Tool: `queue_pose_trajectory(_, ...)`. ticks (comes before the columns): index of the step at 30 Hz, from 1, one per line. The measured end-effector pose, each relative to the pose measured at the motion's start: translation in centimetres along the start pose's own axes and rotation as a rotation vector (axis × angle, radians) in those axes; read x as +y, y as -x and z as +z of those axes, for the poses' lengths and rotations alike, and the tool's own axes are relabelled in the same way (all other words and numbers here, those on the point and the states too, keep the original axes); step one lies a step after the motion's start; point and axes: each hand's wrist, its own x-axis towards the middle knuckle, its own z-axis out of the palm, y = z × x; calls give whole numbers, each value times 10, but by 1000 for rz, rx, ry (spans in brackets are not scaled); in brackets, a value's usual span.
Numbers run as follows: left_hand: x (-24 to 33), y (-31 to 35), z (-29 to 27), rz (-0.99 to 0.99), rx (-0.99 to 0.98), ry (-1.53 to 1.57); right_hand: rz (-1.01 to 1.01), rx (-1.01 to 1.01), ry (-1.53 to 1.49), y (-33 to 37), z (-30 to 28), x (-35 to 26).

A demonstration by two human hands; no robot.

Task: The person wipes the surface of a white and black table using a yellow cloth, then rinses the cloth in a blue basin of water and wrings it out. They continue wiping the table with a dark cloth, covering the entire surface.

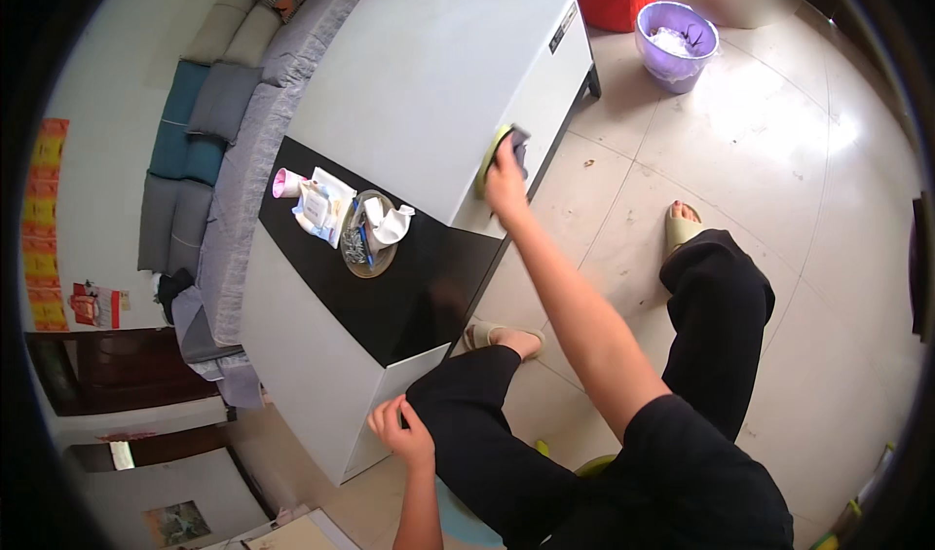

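Observation:
My right hand (pixel 504 182) is closed around a green and dark grey cloth or pad (pixel 520 146), whose exact kind I cannot make out. It is held against the front edge of a low table (pixel 419 82) with white ends and a black middle. Beside my knee, near the table's near white corner, my left hand (pixel 404 431) rests with fingers loosely apart and nothing visible in it. On the black part stands a round tray (pixel 366 270) with crumpled white tissue (pixel 393 225) and a blue pen. A tissue packet (pixel 323 205) and a pink cup (pixel 286 183) are next to it.
A purple bin (pixel 679 75) with a white liner stands on the tiled floor beyond the table, close to a red stool (pixel 614 2). Along the left runs a grey sofa (pixel 239 189) with cushions. My sandalled feet are near the table's front.

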Motion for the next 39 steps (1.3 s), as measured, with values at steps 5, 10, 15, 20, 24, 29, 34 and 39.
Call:
queue_pose_trajectory(5, 86, -46, 27, 288, -47, 223, -97, -79, 117, 65, 31, 10)
queue_pose_trajectory(10, 88, -45, 29, 304, 7, 225, -186, 127, 128, -33, -6, 53)
queue_pose_trajectory(15, 63, -29, 22, 185, -39, 48, 262, 87, 25, -99, -54, 27)
queue_pose_trajectory(20, 74, -57, 44, 91, -109, 110, -157, 146, 161, 4, 1, 59)
queue_pose_trajectory(24, 82, -60, 47, 120, -185, 113, -133, 150, 108, 19, 12, 36)
queue_pose_trajectory(29, 71, -54, 48, 77, -178, 110, 240, 103, 68, -107, -62, 18)
queue_pose_trajectory(34, 80, -71, 52, 92, -193, 129, 52, 207, 302, -78, -46, 91)
queue_pose_trajectory(39, 85, -73, 51, 113, -212, 125, 12, 187, 261, -47, -29, 69)
